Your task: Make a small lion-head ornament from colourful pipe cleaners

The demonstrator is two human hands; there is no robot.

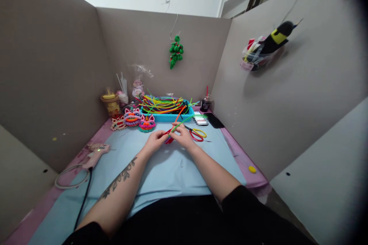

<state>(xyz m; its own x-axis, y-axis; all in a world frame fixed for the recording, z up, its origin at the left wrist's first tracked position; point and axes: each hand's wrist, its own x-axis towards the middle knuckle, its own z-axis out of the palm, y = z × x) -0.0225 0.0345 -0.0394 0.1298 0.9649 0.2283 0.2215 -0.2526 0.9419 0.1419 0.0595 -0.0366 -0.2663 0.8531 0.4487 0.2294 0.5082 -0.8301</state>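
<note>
Okay, your left hand (155,141) and right hand (185,138) meet over the pale-blue-covered surface (201,164), near its middle; fingers of both are pinched together, clamped on a fuzzy red piece (169,141) between them; an orange stem (178,116) and a green stem (185,119) stick up from the grip, though which fingers pin which stem you can't tell, too small; scissors (197,134) with red and yellow handles lie just beyond your right hand; blue tray (169,118) heaped with coloured stems (161,104) sits past both hands; three eared fuzzy figures, including a pink-and-teal figure (147,124), stand near the tray's left end; pink glue gun (97,155) lies well left of your left hand; lidded dark cup (205,104) with a red straw at back right; green fuzzy ornament (176,51) hangs against the back panel (138,38).
</note>
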